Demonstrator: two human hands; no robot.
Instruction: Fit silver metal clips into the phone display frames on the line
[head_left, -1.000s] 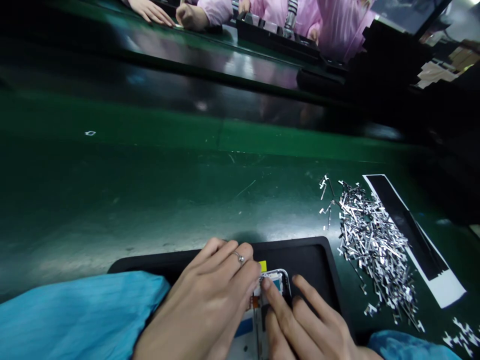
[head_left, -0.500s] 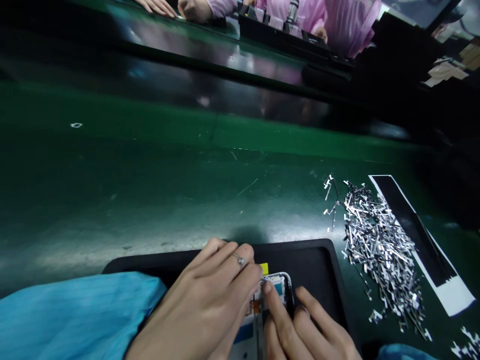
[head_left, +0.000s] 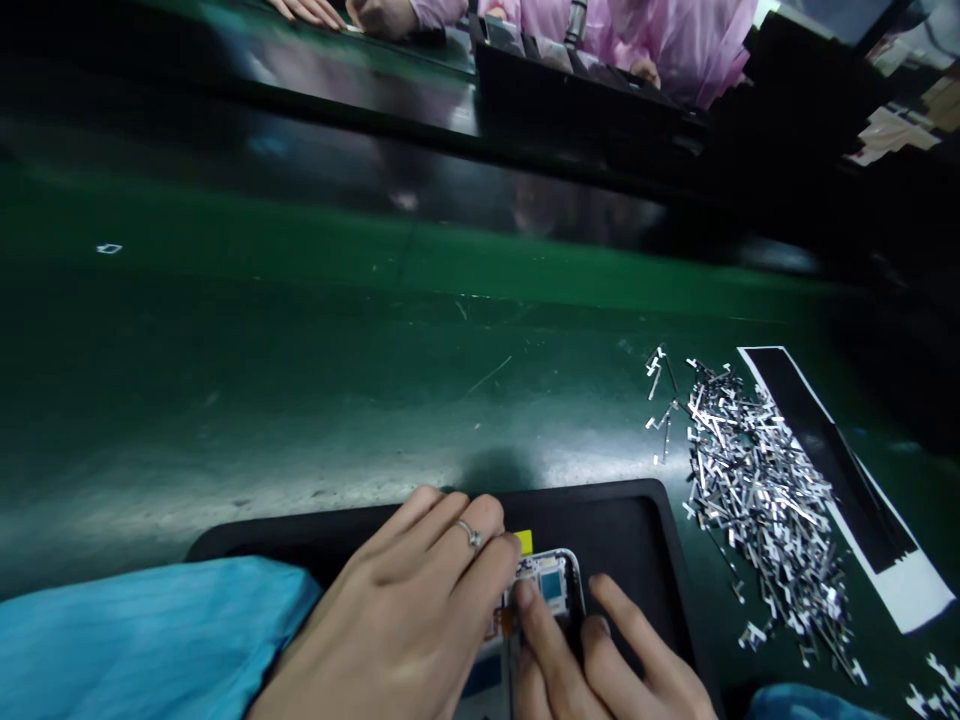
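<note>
An opened smartphone point(head_left: 553, 585) lies in a black tray point(head_left: 622, 510), its circuit board and metal frame bare at the top right corner. My left hand point(head_left: 420, 590), with a ring on one finger, is closed over the phone's left side; its fingertips are tucked out of sight. One finger of my right hand point(head_left: 592, 650) presses on the board beside an orange flex strip point(head_left: 508, 616). The other right fingers are spread apart past the phone's right edge, and the thumb is hidden. A yellow tab point(head_left: 523, 542) sticks out above the phone's top edge.
On the green table point(head_left: 337, 360), a heap of small silvery flex parts point(head_left: 765, 490) lies right of the tray. Beyond it is a black-and-white strip sheet point(head_left: 840, 470). Across the bench, people in pink sleeves point(head_left: 682, 40) work behind a black holder point(head_left: 570, 90).
My right index finger has shifted slightly left and down on the board, uncovering more of it. My left hand has moved a little to the left. The view has shifted slightly.
</note>
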